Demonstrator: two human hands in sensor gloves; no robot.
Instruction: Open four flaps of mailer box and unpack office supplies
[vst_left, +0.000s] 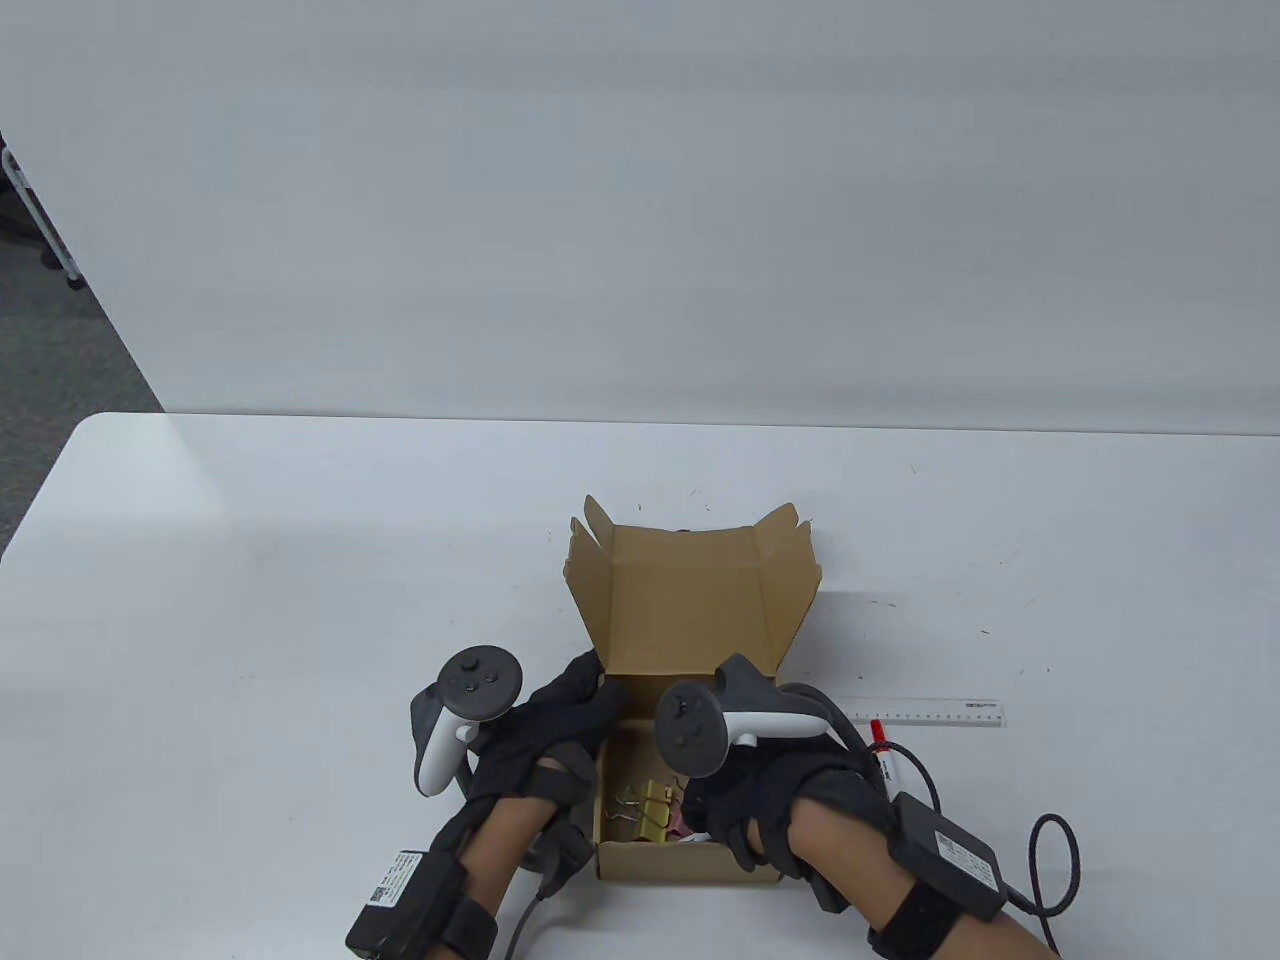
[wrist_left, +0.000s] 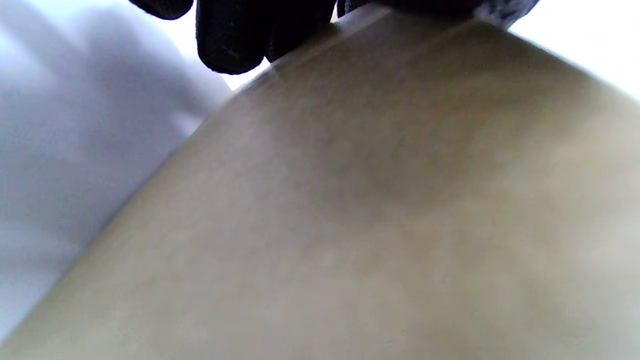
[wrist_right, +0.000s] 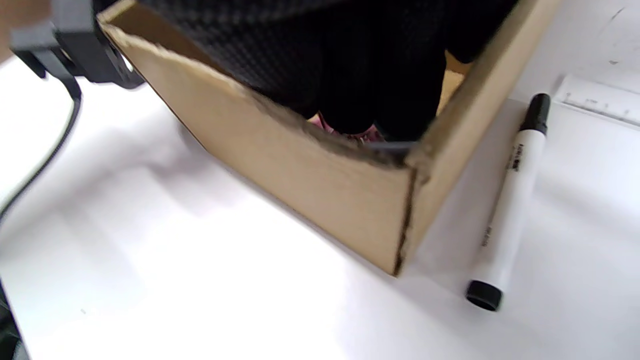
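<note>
Now we're digging into the open box

Right, we have the mailer box (vst_left: 690, 700) at the near edge of the white table (vst_left: 250, 600), lid and side flaps standing up behind it. Our left hand (vst_left: 560, 730) is against the box's left wall, fingers laid over the rim; from the left wrist view we cannot tell whether they truly pinch it. Our right hand (vst_left: 770, 800) reaches down inside, fingers hidden in the right wrist view, so we cannot tell whether it holds anything. Gold binder clips (vst_left: 650, 805) lie on the box floor just beside something pink (wrist_right: 350, 131). We'd judge the clips small, stiff and light, with smooth metal that may slip in a glove, so pinch across the body. Thin cardboard will slide, so brace that wall. Already out: a marker (wrist_right: 510, 200) and clear ruler (vst_left: 930, 712), right of the box
</note>
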